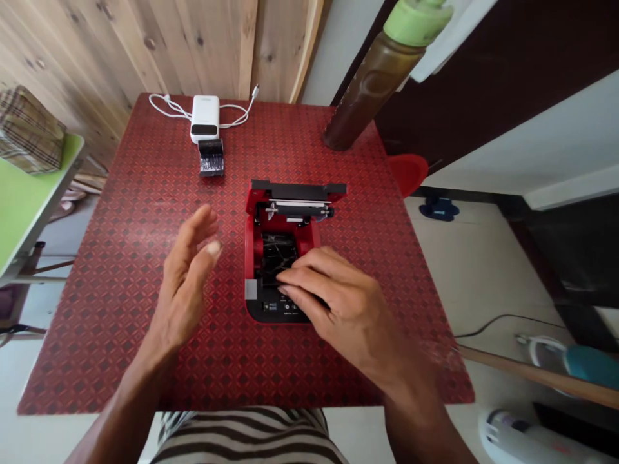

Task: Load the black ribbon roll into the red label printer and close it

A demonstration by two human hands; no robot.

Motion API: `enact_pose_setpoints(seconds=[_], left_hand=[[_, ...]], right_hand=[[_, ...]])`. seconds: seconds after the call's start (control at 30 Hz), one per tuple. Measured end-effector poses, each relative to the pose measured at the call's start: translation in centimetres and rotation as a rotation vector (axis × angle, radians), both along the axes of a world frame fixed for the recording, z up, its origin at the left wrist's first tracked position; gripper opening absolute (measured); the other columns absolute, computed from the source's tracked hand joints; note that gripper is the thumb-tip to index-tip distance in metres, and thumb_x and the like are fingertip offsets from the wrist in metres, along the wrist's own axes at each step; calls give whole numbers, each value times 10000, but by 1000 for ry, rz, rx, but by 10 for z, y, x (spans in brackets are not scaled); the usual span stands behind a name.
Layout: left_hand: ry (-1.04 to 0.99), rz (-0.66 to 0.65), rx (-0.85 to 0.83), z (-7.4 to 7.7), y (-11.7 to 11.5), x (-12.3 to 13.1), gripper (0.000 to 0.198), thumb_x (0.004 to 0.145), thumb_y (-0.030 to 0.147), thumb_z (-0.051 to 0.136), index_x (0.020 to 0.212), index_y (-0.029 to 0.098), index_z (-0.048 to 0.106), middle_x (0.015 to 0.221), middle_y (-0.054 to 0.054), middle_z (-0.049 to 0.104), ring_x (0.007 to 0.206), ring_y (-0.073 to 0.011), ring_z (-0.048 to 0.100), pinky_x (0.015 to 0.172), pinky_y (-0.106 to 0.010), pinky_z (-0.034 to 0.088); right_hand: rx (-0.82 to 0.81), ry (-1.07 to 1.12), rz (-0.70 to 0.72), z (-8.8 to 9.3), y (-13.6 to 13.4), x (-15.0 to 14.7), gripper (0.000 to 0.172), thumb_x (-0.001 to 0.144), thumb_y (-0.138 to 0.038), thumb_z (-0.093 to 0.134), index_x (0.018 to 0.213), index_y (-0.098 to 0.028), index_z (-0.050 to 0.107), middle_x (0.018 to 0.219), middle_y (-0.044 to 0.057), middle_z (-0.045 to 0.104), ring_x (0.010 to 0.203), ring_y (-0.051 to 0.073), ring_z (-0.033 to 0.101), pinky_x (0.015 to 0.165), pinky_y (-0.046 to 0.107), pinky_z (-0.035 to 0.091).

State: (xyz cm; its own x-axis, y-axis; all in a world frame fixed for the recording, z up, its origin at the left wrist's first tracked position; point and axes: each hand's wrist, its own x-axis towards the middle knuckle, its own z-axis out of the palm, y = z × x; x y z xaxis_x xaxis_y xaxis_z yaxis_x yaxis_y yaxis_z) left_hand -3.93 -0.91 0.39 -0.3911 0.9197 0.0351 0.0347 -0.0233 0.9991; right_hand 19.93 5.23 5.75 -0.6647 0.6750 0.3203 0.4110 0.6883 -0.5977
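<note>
Printer: red label printer (252,248) sits mid-table, lid up at the far end, long axis running straight away from the person.
Right hand: there it is, the right hand (341,306) lying on the printer's near end, fingers together and slanting in over the opening, no pinch visible.
Left hand: the left hand (186,277) hovers in the air just left of the printer, fingers loosely spread, holding nothing.
Inside: a black roll (278,252), probably label stock, though the fingers hide part of it.
Around: on the red patterned tabletop (106,322), a white power bank (204,119) with a white cable (167,106), a small black cartridge (211,158), and a brown bottle (374,90) far right.
</note>
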Motion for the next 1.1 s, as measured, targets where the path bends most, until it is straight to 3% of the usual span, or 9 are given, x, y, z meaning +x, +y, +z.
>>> enact_pose_setpoints(seconds=[0.17,0.23,0.33,0.43,0.53,0.7,0.8,0.97,1.1], left_hand=[[97,-125,49,21,37,-2,579,1076,647,721,1550,314,730,1663,-97,706,1603,-392,597,1331,-606,464],[93,-188,49,22,44,3,537,1094,643,699,1494,290,761,1597,-100,751,1531,-384,656,1305,-594,491],[91,-179,84,20,49,7,544,1087,633,716,1506,288,748,1530,-99,774,1463,-363,688,1265,-555,519],[125,-169,85,21,56,5,622,1054,669,738,1558,305,712,1485,-106,771,1409,-350,699,1226,-535,536],[197,-200,86,24,62,2,551,1080,685,694,1469,304,776,1411,-98,790,1351,-334,710,1222,-524,519],[229,-172,163,25,54,3,424,1156,648,597,1209,333,876,1274,-63,807,1263,-308,708,1183,-500,516],[268,-154,167,25,44,6,320,1131,580,683,1118,334,887,1266,-66,805,1308,-312,703,1169,-496,534],[236,-131,94,22,28,11,149,1018,436,846,1098,319,891,1415,-93,746,1515,-355,617,1199,-535,543],[206,-148,57,9,12,16,169,1007,366,841,1166,316,869,1522,-94,696,1643,-380,504,1350,-619,423]], right_hand=[[74,-119,-30,4,-20,0,233,1135,-71,618,1045,-196,793,1025,80,816,913,239,730,860,426,617],[111,-172,-45,7,-24,2,235,1117,-31,614,1104,-179,798,1039,74,826,922,243,728,852,432,588],[161,-206,-59,8,-28,5,253,1100,4,617,1180,-153,800,1050,61,832,949,236,731,853,424,555],[265,-178,-86,2,-30,3,244,1102,4,623,1179,-134,809,1033,61,835,925,229,722,826,416,543],[370,-167,-117,-6,-32,-1,239,1096,10,629,1173,-113,819,1020,73,834,898,233,705,778,409,537],[437,-131,-157,-10,-36,-1,232,1092,17,636,1144,-94,833,1014,96,840,891,232,703,770,396,568],[482,-129,-183,-11,-38,-1,233,1124,-17,618,1137,-102,834,1023,107,854,897,232,720,752,393,591],[533,-129,-211,-14,-40,-3,232,1112,9,623,1125,-81,836,1004,113,856,869,227,744,732,377,607],[510,-116,-213,-15,-40,-3,150,1092,-29,701,1155,-72,830,1018,118,861,870,236,766,767,378,635]])
